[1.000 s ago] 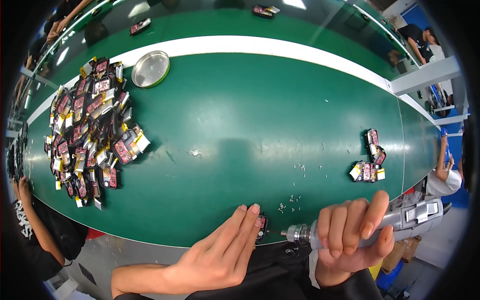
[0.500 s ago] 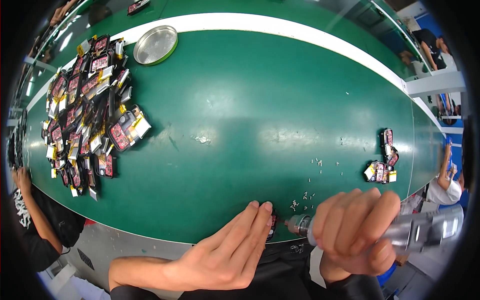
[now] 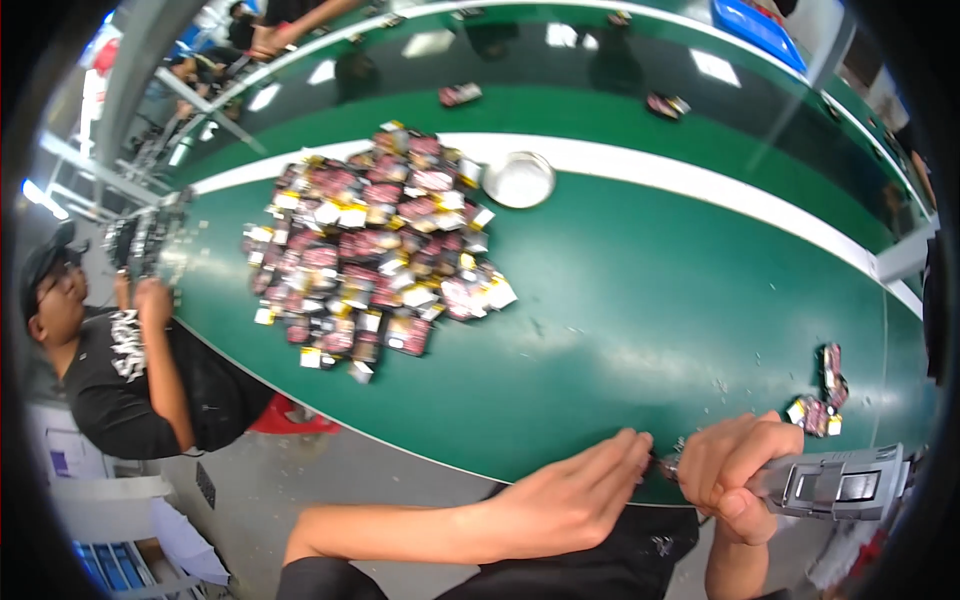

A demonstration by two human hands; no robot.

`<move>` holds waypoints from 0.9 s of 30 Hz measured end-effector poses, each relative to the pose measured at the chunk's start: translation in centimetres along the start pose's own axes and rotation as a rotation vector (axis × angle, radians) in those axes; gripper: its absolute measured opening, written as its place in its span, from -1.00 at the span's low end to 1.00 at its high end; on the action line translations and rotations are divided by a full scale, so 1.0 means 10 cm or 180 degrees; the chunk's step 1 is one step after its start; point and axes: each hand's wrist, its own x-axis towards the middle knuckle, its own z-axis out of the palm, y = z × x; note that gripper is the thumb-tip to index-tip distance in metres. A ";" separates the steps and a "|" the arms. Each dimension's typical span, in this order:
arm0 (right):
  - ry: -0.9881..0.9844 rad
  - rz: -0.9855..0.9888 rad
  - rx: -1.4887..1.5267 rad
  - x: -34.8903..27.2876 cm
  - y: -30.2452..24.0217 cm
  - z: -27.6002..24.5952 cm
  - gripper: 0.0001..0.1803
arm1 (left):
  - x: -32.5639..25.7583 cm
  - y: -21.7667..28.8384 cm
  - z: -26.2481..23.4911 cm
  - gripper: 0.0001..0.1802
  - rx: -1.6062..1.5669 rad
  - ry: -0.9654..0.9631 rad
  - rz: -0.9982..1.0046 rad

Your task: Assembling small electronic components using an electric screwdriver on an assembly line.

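My right hand [image 3: 738,465] is wrapped round a grey electric screwdriver [image 3: 850,486], held nearly level with its tip toward my left hand. At the near table edge, my left hand [image 3: 575,505] has its fingers pressed together over a small black electronic unit, almost wholly hidden under them. The screwdriver's tip is close by those fingertips; whether it touches the unit I cannot tell. Several similar units, black cases with red circuit boards and silver-and-yellow battery packs, lie in a large heap [image 3: 375,245] at the left. A small group of them [image 3: 815,415] lies at the right.
A round metal dish [image 3: 519,180] stands behind the heap near the white table rail. Tiny screws [image 3: 720,385] are scattered near my right hand. Beyond the rail, a dark green surface carries more units [image 3: 460,94]. At the left, a co-worker in black [image 3: 130,370] sits at the same table.
My view has swung left, so the heap and dish appear farther right and the co-worker comes into sight. Both hands keep their holds, with the screwdriver still beside my left fingertips.
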 end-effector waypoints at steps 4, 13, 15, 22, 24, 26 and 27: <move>-0.0396 -0.0143 0.0045 0.00 -0.05 -0.03 -0.78 | -0.12 -0.06 -0.08 -0.58 -0.0137 -0.0034 0.0080; 0.1479 -0.1053 0.0939 -0.80 -0.01 -0.48 -0.86 | -0.76 -1.31 -1.07 -0.60 0.1633 0.1392 -0.2287; 0.1714 -0.0805 0.1181 -0.86 0.07 -0.47 -0.87 | -0.78 -1.37 -1.08 -0.66 0.1920 0.1158 -0.2284; 0.1901 -0.0700 0.1739 -0.99 0.14 -0.55 -0.86 | 0.81 -0.57 -0.19 -0.67 0.0491 0.0739 -0.0488; 0.1772 -0.0695 0.1848 -1.00 0.13 -0.56 -0.86 | 1.26 -0.28 0.08 -0.70 0.0096 0.0411 -0.0052; 0.1713 -0.0694 0.1879 -1.03 0.11 -0.57 -0.87 | 1.65 -0.18 0.37 -0.73 -0.0063 0.0305 0.0303; 0.1665 -0.0681 0.1948 -1.05 0.10 -0.57 -0.87 | 1.84 -0.13 0.48 -0.73 -0.0084 0.0294 0.0354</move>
